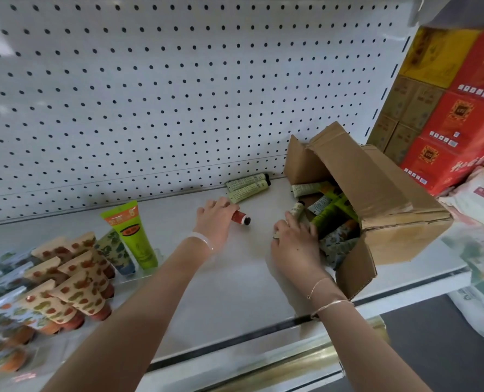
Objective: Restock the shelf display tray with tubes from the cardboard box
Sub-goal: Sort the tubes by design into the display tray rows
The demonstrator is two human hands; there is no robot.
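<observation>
A: Your left hand [216,222] lies on the white shelf [235,278]. Its fingers are pressed together and curled over a red tube [240,217], and only the tube's dark cap end sticks out to the right.
B: Your right hand [294,246] is at the mouth of the cardboard box [382,193], fingers slightly spread, tips in among the jumbled tubes [328,210]. Whether they pinch any one of them, I cannot tell.
A: The box is tipped on its side at the right end of the shelf, flaps splayed, with its opening towards your right hand. A few tubes poke out at the mouth.
B: Two pale green tubes [247,186] lie side by side against the pegboard back panel [150,94], just behind your left hand.
A: The clear display tray [147,274] sits at the left of the shelf, well apart from the box. Patterned tubes [76,287] stand in it cap down, in rows, and one bright green tube [134,236] leans at its back right.
B: Red and yellow cartons [467,108] are stacked beyond the shelf's right upright
</observation>
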